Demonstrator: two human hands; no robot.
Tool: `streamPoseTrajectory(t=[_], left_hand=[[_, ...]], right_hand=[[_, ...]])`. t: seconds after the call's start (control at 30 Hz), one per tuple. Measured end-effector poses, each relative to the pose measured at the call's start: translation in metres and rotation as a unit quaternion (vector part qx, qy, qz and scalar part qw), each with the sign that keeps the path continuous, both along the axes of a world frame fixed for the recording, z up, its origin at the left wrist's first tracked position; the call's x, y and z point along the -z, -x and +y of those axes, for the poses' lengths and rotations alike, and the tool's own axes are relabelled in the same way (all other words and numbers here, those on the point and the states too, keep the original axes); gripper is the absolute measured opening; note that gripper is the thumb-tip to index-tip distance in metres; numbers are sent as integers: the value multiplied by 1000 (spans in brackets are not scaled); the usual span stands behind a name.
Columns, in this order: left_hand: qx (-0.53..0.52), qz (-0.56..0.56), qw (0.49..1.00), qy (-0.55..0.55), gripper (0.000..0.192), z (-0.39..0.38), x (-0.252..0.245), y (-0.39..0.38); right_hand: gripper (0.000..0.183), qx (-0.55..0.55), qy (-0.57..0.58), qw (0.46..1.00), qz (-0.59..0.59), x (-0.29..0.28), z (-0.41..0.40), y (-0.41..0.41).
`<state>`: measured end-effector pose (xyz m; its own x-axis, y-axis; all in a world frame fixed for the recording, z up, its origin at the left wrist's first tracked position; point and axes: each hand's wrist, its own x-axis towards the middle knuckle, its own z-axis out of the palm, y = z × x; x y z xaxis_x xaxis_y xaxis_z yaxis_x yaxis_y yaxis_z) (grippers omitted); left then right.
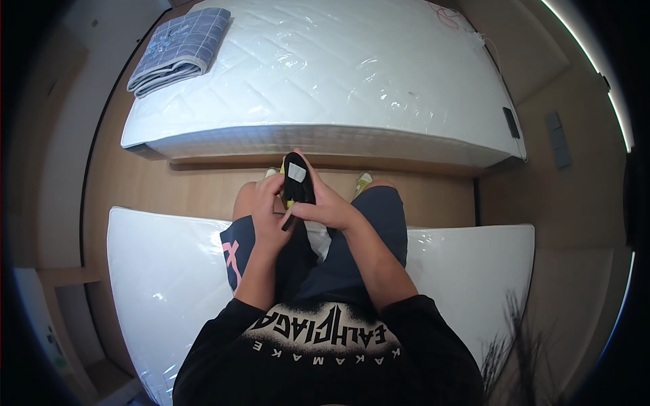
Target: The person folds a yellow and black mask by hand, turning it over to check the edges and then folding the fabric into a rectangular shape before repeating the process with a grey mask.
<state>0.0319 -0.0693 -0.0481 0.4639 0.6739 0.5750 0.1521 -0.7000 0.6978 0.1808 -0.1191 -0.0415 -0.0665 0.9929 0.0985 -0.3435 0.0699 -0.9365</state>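
Both hands are together above my lap, around a small black, oval-ended item (pixel 299 177) with a white patch and some yellow at its edge; its exact kind is unclear. My right hand (pixel 325 203) holds the item along its right side, the thumb across its lower end. My left hand (pixel 268 208) is at its left side, fingers bent, with a short dark strip (pixel 288 222) between thumb and fingers. Part of the item is hidden by the fingers.
A plastic-wrapped mattress (pixel 325 76) lies ahead, bearing a folded blue checked cloth (pixel 183 43), a dark flat device (pixel 511 123) and thin cables (pixel 447 18). I sit on another wrapped mattress (pixel 457 269). Wooden floor (pixel 193 190) runs between them.
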Motion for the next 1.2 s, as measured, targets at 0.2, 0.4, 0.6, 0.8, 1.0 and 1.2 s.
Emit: streamPoseTrajectory(t=[0.2,0.4,0.6,0.8,1.0,1.2], left_hand=[[-30,-169,943,284,26,2,16,-3],[45,-372,815,441,22,29,-20,-15],[139,-398,823,381,24,36,-100,-37],[143,-438,835,300,45,20,-160,-59],[129,-392,856,310,37,-16,-116,-57],[178,-301,897,271,37,-15,-115,-58]], right_hand=[[84,60,-67,979,-182,-2,0,-14],[56,42,81,993,75,-29,-8,-37],[51,110,-38,991,66,-105,-15,-47],[46,322,-156,922,148,-167,-10,-20],[33,344,-192,832,390,-116,-6,-9],[42,362,-158,826,403,-122,-14,-12]])
